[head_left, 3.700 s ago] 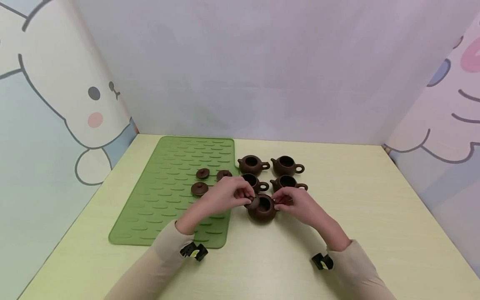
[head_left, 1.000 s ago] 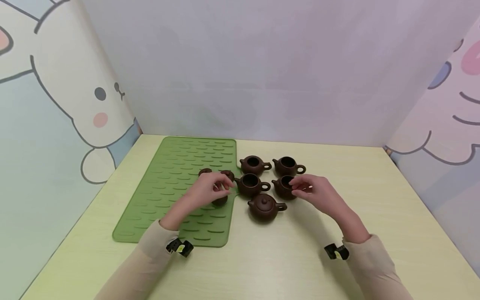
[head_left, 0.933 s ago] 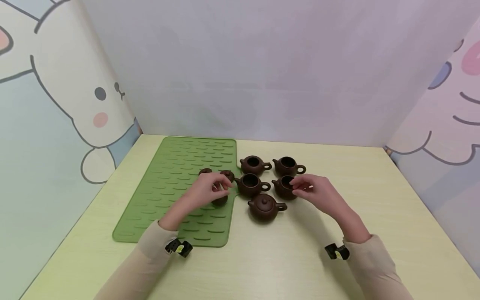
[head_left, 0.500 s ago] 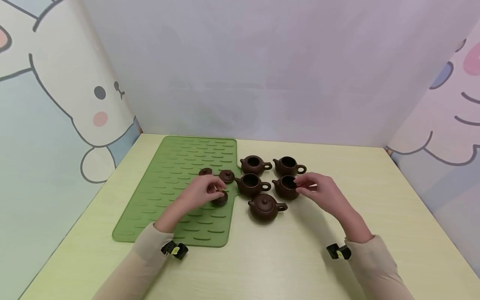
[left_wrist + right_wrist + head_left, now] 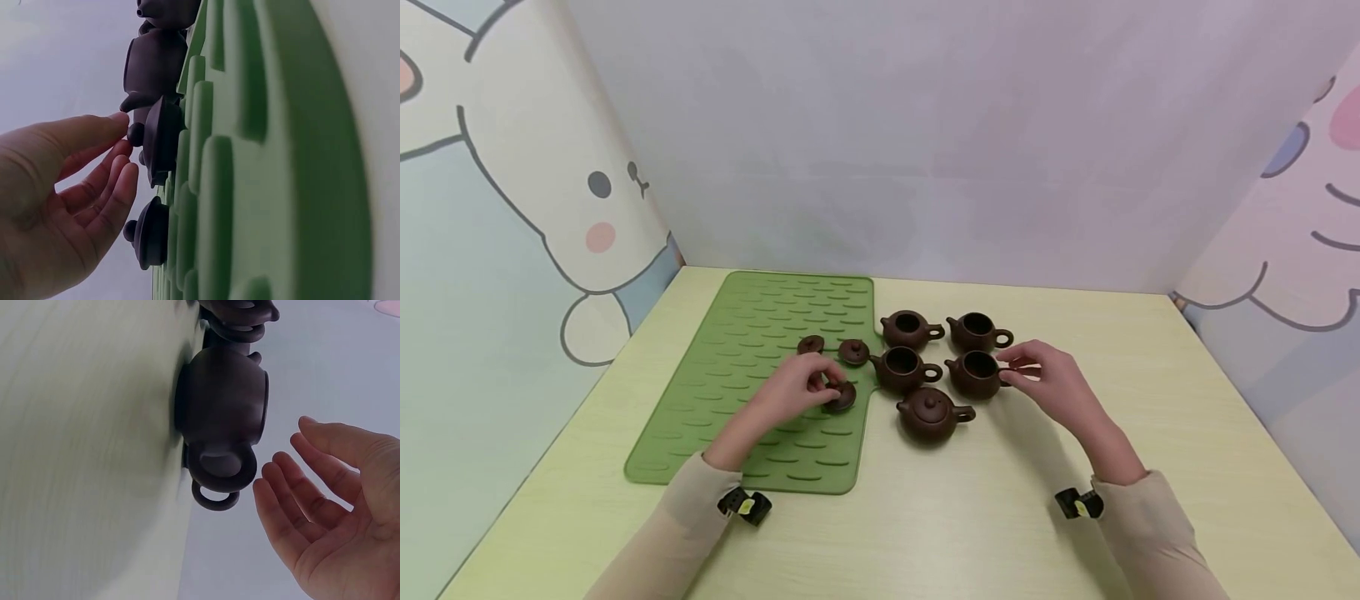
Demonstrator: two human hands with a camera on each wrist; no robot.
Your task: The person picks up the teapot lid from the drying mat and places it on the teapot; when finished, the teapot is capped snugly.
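In the head view my left hand [image 5: 797, 387] is at the front teapot lid [image 5: 842, 398], a dark brown one on the green mat [image 5: 700, 417]. The left wrist view has its thumb and index fingertips on either side of the lid's round knob [image 5: 135, 134]; no firm grip shows. Beside the handle of a lidless brown teapot [image 5: 973, 387] is my right hand [image 5: 1048, 379]. Its fingers are spread apart and hold nothing; in the right wrist view they stay clear of the teapot handle [image 5: 222, 487]. Two more lids lie behind, back left [image 5: 810, 343] and back right [image 5: 853, 352].
Three other lidless teapots stand near: back left [image 5: 904, 335], back right [image 5: 973, 337] and middle left [image 5: 898, 379]. A teapot with its lid on [image 5: 927, 425] stands at the front. Pale wooden tabletop [image 5: 1075, 433] surrounds them, with a plain wall [image 5: 925, 167] behind.
Earlier, my left hand held a lid over the front teapot; that teapot now wears its lid. My left hand has since lowered to another lid, while my right hand has shifted slightly right.
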